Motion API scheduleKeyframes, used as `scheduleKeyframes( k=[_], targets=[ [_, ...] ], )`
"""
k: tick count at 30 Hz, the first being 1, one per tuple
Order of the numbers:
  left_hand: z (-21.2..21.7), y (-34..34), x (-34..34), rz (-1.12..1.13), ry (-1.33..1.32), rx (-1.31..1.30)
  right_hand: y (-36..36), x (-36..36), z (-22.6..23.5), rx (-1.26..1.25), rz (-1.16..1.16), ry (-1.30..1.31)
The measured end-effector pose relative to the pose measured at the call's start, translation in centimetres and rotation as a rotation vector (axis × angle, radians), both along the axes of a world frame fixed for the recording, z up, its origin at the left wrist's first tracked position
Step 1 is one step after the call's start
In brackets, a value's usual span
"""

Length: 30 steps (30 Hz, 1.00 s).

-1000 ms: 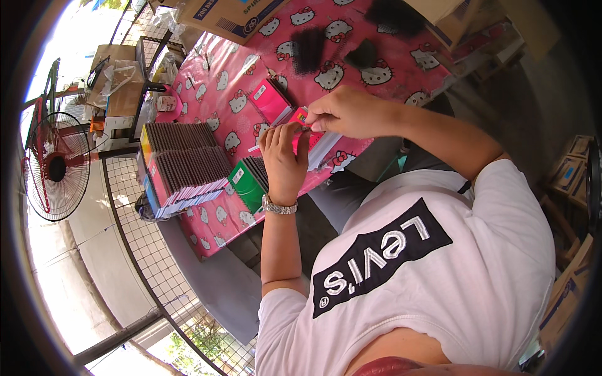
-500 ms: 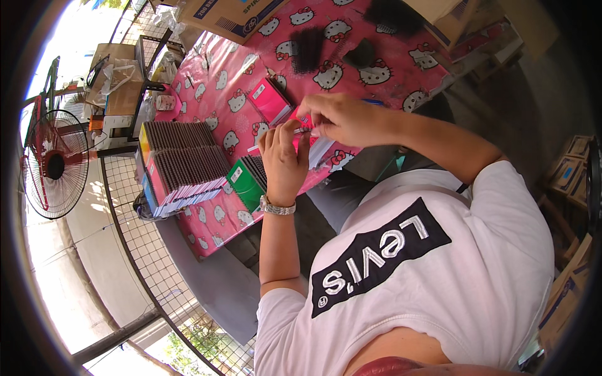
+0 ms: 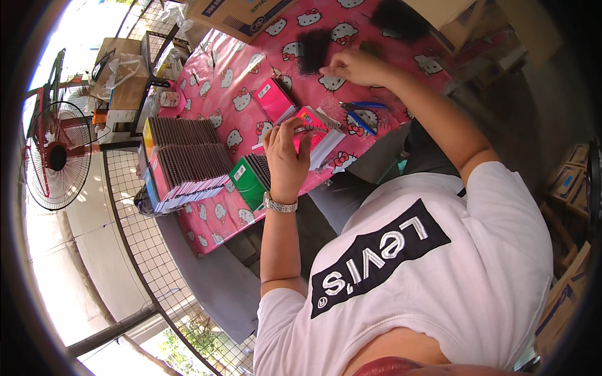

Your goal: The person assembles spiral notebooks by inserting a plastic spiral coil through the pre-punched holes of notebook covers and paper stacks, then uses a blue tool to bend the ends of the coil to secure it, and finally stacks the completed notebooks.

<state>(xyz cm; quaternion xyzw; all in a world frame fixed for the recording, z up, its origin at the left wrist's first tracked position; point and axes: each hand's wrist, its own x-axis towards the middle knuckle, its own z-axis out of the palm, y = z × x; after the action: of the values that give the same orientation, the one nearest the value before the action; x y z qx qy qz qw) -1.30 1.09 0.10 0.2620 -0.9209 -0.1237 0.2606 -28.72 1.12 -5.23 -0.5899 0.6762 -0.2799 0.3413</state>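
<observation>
Surface: covered in pink printed cloth, it fills the upper middle of the frame. Carry out the handling flat on it, not in the air.

Cardboard box: at the top edge of the frame. It stands well apart from the handling area.

Notebook stack: left of centre, with dark spiral bindings facing up. Avoid pushing the left forearm against it.

Handled notebook: pink with white pages, at the centre of the frame. A second pink notebook lies just above and to the left; a green notebook lies below and to the left.

Left hand: at the left side of the handled notebook, fingers curled, thumb and forefinger near its binding. Whether they pinch it cannot be told. Hold the page block firmly and square, without bending the cover.

Right hand: raised in the upper middle, fingers loosely bent, near the dark coils. Whether the fingertips meet cannot be told.

Pliers: blue-handled, lying just right of the handled notebook. Grip by the handles only; point the tips away from the pages.

Spiral: crosses the handled notebook. Apply light pressure; excess force may distort the loops.
</observation>
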Motion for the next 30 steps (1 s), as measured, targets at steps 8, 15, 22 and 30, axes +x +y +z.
scheduleKeyframes(
  k=[8, 15, 22, 30],
  targets=[
    [-0.1, -0.4, -0.2, 0.031, -0.044, -0.023, 6.7, 7.2, 5.3, -0.524, 0.169, -0.135],
    [0.0, -0.4, -0.2, 0.016, -0.063, -0.012, 5.2, 6.4, 3.0, -0.617, 0.272, -0.201],
    [-0.3, 0.1, 0.5, -0.017, -0.01, -0.03, 6.5, 7.3, 5.6, -0.407, 0.295, -0.143],
    [0.6, 0.1, -0.3, -0.018, -0.144, -0.183, -0.5, -5.4, -10.5, -0.284, -0.307, 0.682]
  ],
)
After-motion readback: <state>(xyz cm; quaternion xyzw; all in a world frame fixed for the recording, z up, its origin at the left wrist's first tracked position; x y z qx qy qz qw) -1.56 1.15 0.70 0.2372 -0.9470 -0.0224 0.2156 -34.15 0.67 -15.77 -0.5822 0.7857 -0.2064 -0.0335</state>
